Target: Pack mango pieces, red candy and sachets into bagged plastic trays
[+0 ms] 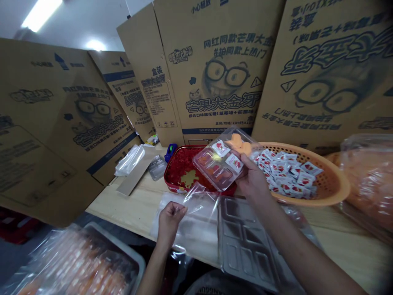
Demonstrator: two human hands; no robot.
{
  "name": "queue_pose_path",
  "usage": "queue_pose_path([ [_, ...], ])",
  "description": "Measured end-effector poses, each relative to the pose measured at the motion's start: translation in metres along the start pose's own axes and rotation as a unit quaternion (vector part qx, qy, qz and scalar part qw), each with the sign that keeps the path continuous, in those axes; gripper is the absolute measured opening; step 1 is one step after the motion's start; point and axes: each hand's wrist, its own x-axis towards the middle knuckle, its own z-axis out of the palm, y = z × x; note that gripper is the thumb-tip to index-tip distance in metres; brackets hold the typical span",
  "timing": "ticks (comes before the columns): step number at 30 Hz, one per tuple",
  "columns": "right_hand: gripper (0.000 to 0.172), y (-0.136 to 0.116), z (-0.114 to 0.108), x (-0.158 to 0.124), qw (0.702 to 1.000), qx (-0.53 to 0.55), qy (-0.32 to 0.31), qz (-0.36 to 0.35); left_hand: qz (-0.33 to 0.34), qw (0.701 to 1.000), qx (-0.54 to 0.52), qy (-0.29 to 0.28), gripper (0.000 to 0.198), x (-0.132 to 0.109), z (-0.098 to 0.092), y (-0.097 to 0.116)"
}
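Note:
My right hand (253, 178) grips the edge of a clear plastic compartment tray (225, 159), tilted up over the table. In it lie two white sachets (234, 162) with red print, orange pieces (238, 143) and red and yellow bits. My left hand (170, 223) is closed, pinching a clear plastic bag (198, 203) that stretches up toward the tray. Beneath it, more flat clear bags (196, 235) lie at the table's front edge. Below my right forearm rests an empty compartment tray (245, 241).
Behind the tray stands a red tin (176, 174) with red and yellow contents. At right are an orange basket (339, 184) of sachets and a large bag of orange pieces (371, 176). Filled bags (73, 258) sit in a bin at lower left. Cardboard boxes (215, 73) wall the back.

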Motion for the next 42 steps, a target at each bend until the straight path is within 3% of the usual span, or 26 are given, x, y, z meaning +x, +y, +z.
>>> queue_pose_path([
  [4,0.011,0.003,0.005,0.0,1.0,0.011,0.002,-0.021,-0.021,0.998,-0.06,0.026,0.026,-0.001,0.001,0.007],
  [12,0.014,0.018,0.022,-0.011,0.999,0.031,-0.031,-0.031,-0.065,0.989,-0.135,-0.001,0.028,-0.003,0.001,0.008],
  [21,0.03,0.024,0.013,-0.023,0.999,0.016,-0.021,-0.032,-0.146,0.943,-0.296,0.034,0.032,-0.004,0.0,0.01],
  [26,0.024,0.03,0.012,-0.021,0.999,0.007,-0.052,0.004,-0.136,0.944,-0.301,-0.017,0.028,-0.012,0.009,0.015],
  [31,0.028,0.031,0.011,-0.021,0.996,-0.024,-0.078,0.048,-0.142,0.961,-0.226,-0.077,0.04,-0.018,0.015,0.03],
  [42,0.027,0.017,0.002,-0.018,0.982,-0.077,-0.133,0.106,-0.097,0.968,-0.226,-0.057,0.033,-0.012,0.001,0.037],
])
